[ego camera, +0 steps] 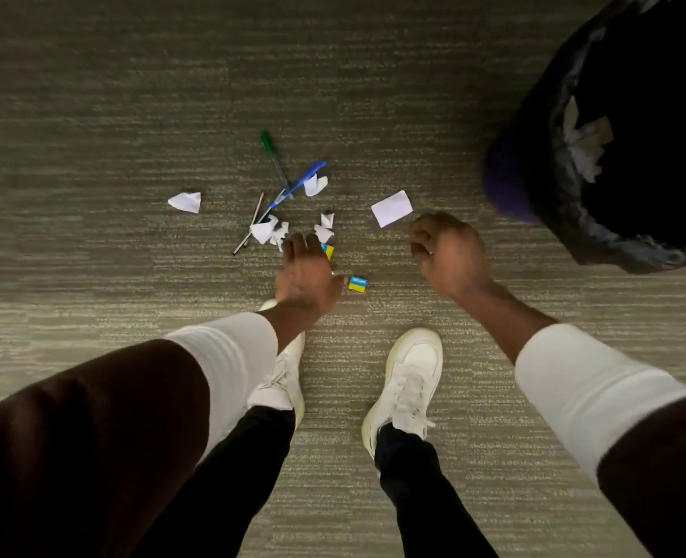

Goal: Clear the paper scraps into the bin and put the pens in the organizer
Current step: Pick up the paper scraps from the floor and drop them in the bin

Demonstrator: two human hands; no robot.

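White paper scraps lie scattered on the carpet: a triangular one (185,202) at the left, a rectangular one (391,208) at the right, and several crumpled bits (271,232) in the middle. A green pen (273,158), a blue pen (295,184) and a thin dark pen (249,226) lie crossed among them. My left hand (307,271) reaches down over the crumpled bits, fingers spread, holding nothing I can see. My right hand (450,251) hovers just below the rectangular scrap with its fingers curled; nothing shows in it. The bin (567,219), lined with a black bag, stands at the right with scraps inside.
Two small blue-and-yellow items (358,284) lie on the carpet by my left hand. My white shoes (408,380) stand just below the scraps. No organizer is in view.
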